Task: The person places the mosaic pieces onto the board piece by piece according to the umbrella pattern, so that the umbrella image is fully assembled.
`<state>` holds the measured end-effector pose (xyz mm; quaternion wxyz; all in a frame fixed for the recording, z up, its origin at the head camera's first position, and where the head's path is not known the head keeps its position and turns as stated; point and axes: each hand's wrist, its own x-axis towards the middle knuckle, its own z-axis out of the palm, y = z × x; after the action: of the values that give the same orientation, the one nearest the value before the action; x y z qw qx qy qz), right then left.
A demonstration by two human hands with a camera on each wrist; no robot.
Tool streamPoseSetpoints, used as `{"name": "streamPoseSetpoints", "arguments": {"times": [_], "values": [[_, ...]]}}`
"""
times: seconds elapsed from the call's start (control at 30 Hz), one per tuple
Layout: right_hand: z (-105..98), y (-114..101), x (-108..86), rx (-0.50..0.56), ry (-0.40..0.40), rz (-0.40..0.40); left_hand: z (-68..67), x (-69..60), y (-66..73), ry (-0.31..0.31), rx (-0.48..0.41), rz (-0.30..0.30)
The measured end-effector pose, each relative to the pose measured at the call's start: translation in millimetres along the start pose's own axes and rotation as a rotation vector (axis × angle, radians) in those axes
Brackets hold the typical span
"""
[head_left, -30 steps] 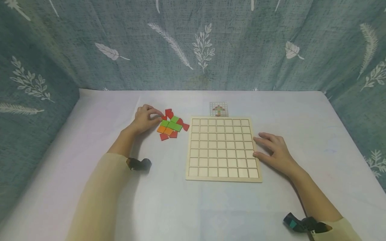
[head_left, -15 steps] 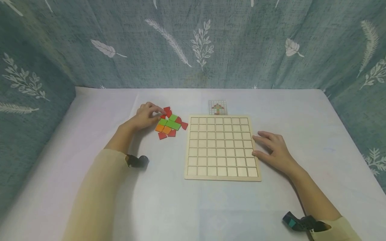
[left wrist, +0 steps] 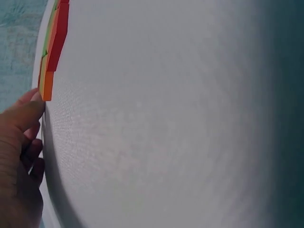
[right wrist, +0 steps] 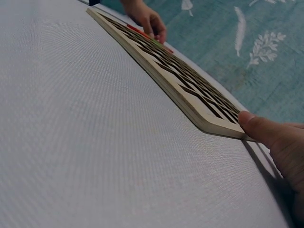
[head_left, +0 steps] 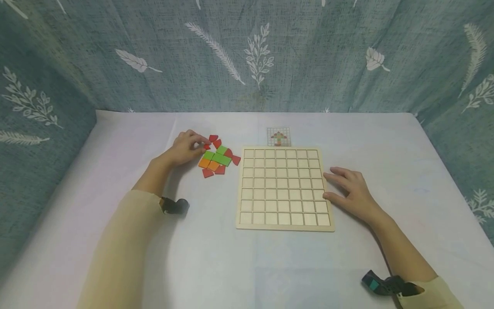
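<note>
At the back left, my left hand [head_left: 186, 147] pinches a small red tile [head_left: 206, 146] between thumb and fingertips; part of the tile is hidden. Beside it lies a cluster of thin tiles: green tiles [head_left: 221, 159], orange tiles [head_left: 214, 165] and red tiles [head_left: 208, 173], some with a curved edge. A pale wooden grid board [head_left: 285, 228] lies flat in the middle, its square cells bare. My right hand [head_left: 354, 193] rests at the board's right edge, thumb and fingers spread, with thumb tip touching the rim in the right wrist view.
Behind the board lies a small pattern card [head_left: 278, 137], printed with a grid and a coloured arrow-like or tree-like figure. A white cloth [head_left: 208, 257] covers the table. A teal leaf-print curtain [head_left: 162, 94] stands at the back and sides.
The red tile at my left fingertips has shifted slightly away from the green tiles. My right hand stays at the board's edge. The head view has shifted a little.
</note>
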<state>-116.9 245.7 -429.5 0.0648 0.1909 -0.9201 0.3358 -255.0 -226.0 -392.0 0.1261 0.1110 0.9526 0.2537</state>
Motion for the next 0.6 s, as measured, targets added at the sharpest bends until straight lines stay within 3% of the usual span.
{"name": "streamPoseSetpoints", "arguments": {"times": [0.23, 0.47, 0.6], "values": [[-1, 1, 0.0, 0.008, 0.011, -0.022, 2.3, 0.3, -7.7, 0.056, -0.070, -0.041], [0, 1, 0.5, 0.001, 0.001, -0.023, 3.3, -2.2, -11.0, 0.116, -0.079, 0.023], [0, 1, -0.6, -0.011, -0.003, -0.008, 4.1, -1.8, -11.3, 0.133, -0.098, 0.022]]}}
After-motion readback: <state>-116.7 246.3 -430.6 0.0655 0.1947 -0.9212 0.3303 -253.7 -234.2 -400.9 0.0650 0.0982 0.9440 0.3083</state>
